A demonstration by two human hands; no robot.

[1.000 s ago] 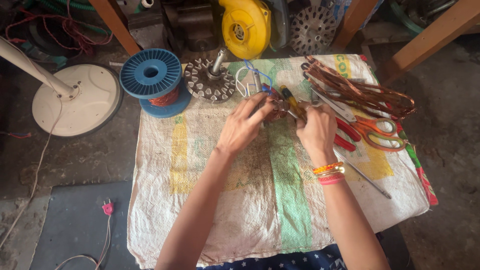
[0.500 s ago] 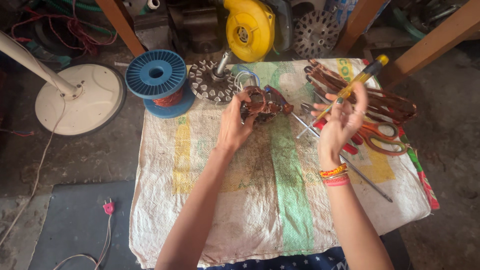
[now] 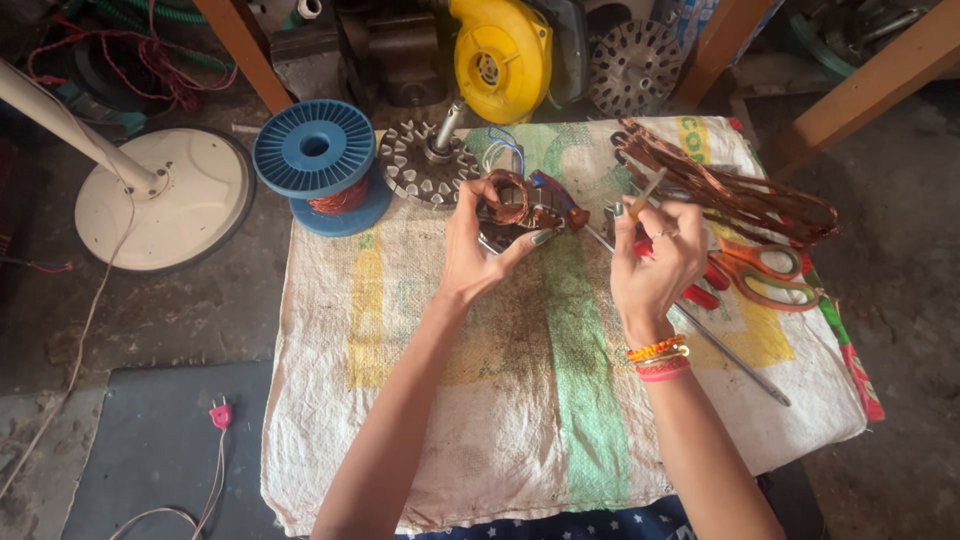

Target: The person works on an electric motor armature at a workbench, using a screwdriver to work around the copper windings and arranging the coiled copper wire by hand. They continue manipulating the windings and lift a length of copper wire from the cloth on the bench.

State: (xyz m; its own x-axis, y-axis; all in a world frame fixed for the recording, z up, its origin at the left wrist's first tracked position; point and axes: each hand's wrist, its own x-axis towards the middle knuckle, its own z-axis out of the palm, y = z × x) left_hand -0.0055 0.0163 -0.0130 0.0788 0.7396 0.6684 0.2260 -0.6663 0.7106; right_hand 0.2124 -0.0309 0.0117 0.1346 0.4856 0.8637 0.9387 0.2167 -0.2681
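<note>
Two hands in view, both the person's own. One motor winding point(image 3: 525, 208): a dark metal core wound with copper wire, a loop of copper standing up at its left end and red-brown coil bulging at its right. It is held above the cloth, near the far edge, in the left hand point(image 3: 478, 250), whose fingers close around it from below and from the left, thumb lying along its near side. The right hand point(image 3: 655, 258) is just to the right of the winding, apart from it, fingers pressed together in a pinch on one thin stick point(image 3: 645, 193) with a yellowish tip pointing up and away. Several bangles point(image 3: 657, 358), orange, gold and pink, sit on the right wrist.

One woven sack cloth point(image 3: 480, 400), white with yellow and green stripes, spread as the work surface. On it: one pair of scissors point(image 3: 765, 272) with orange handles, one long metal rod point(image 3: 730, 352) lying slantwise under the right hand, one bundle of loose copper wire point(image 3: 740, 195) at the far right, one toothed metal rotor point(image 3: 425, 165) with a shaft at the far edge.

Beside the cloth: one blue spool point(image 3: 318, 160) carrying copper wire, one white round fan base point(image 3: 165, 200), one yellow blower point(image 3: 500, 55), one pink plug point(image 3: 220, 413) on a white cord.
</note>
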